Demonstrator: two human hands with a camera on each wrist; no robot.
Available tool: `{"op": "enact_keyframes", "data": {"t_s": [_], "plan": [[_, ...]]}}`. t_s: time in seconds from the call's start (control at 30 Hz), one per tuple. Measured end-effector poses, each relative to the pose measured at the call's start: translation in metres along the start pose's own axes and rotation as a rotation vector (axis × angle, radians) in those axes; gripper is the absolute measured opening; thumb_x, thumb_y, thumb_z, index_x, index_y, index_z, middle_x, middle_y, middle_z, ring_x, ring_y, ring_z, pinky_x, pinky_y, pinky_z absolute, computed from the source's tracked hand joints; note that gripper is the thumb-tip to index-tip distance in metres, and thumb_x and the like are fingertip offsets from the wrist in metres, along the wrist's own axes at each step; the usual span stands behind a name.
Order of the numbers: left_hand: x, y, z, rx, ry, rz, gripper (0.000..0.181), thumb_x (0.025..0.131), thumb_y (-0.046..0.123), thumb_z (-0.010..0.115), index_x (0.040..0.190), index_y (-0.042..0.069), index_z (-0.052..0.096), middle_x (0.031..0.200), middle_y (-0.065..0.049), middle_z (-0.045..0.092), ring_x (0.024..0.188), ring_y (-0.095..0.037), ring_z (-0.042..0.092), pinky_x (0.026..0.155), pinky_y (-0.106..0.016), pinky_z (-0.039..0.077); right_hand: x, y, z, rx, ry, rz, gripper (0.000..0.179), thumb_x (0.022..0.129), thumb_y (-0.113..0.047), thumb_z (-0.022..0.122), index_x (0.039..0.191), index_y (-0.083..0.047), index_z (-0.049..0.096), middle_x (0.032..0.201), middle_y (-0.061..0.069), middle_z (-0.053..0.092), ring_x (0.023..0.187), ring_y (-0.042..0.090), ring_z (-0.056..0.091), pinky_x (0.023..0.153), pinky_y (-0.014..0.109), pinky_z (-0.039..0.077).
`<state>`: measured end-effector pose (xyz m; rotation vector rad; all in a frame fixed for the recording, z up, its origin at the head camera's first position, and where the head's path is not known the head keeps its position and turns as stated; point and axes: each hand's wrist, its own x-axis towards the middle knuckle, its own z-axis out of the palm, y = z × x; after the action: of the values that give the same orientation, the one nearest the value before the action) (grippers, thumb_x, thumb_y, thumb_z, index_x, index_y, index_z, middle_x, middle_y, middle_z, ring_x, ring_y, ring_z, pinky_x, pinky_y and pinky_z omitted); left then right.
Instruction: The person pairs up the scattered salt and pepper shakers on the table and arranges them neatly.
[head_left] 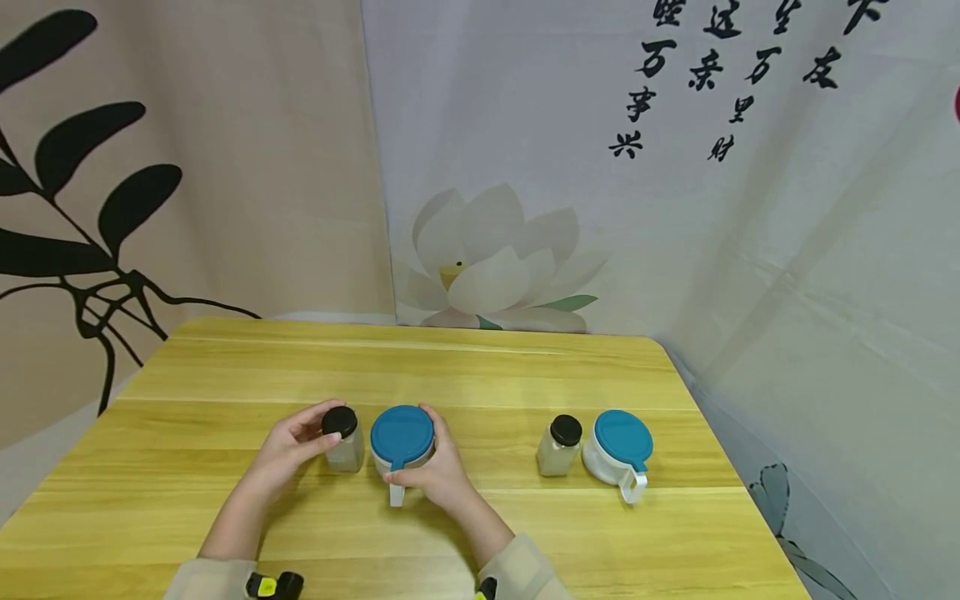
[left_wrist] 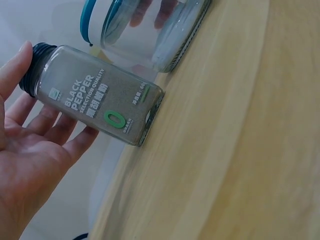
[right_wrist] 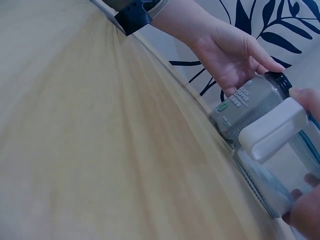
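Observation:
My left hand (head_left: 288, 446) holds a black pepper bottle (head_left: 345, 450) near its black cap, thumb on one side and fingers on the other. In the left wrist view this square glass pepper bottle (left_wrist: 100, 97) shows its printed label and grey-brown powder. Just right of it stands a clear seasoning jar (head_left: 402, 437) with a blue lid and a white handle (right_wrist: 272, 130) pointing towards me. Around that jar curls my right hand (head_left: 442, 471), thumb at the near side by the handle and fingers round the far side. Both containers stand upright on the table.
To the right on the wood-grain table (head_left: 480, 367) stand a second black-capped bottle (head_left: 557, 458) and a second blue-lidded jar (head_left: 617, 450), close together. The jar's handle points to the front. Behind the table hang printed cloths (head_left: 300, 167) with leaves, a lotus and writing.

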<state>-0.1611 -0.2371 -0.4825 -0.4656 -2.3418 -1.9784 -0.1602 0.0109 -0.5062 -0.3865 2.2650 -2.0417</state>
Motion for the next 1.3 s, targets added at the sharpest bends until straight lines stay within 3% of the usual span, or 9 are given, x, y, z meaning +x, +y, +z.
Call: {"op": "enact_keyframes", "data": {"t_s": [0.67, 1.03, 1.3], "plan": [[0.002, 0.001, -0.003, 0.023, -0.049, 0.012, 0.046, 0.092, 0.006, 0.063, 0.134, -0.005, 0.047, 0.116, -0.002, 0.06, 0.099, -0.012, 0.057, 0.082, -0.021, 0.045, -0.002, -0.002, -0.007, 0.023, -0.068, -0.004, 0.107, 0.069, -0.008, 0.087, 0.152, -0.02, 0.02, 0.144, 0.014, 0.037, 0.129, 0.034, 0.038, 0.103, 0.055, 0.029], [0.003, 0.002, -0.003, 0.038, -0.062, 0.021, 0.048, 0.093, 0.007, 0.062, 0.137, -0.004, 0.045, 0.125, -0.011, 0.057, 0.106, -0.007, 0.054, 0.087, -0.017, 0.041, -0.002, -0.002, -0.01, 0.031, -0.101, -0.019, 0.109, 0.07, -0.008, 0.086, 0.153, -0.02, 0.017, 0.145, 0.012, 0.038, 0.13, 0.031, 0.038, 0.105, 0.054, 0.027], [0.006, 0.005, 0.0, 0.017, -0.083, 0.057, 0.048, 0.094, 0.005, 0.06, 0.137, -0.008, 0.043, 0.132, -0.021, 0.052, 0.111, -0.006, 0.053, 0.086, -0.019, 0.045, -0.002, -0.003, -0.014, 0.01, -0.093, -0.036, 0.106, 0.07, -0.015, 0.087, 0.152, -0.023, 0.02, 0.151, 0.009, 0.031, 0.134, 0.027, 0.033, 0.108, 0.054, 0.022]]}}
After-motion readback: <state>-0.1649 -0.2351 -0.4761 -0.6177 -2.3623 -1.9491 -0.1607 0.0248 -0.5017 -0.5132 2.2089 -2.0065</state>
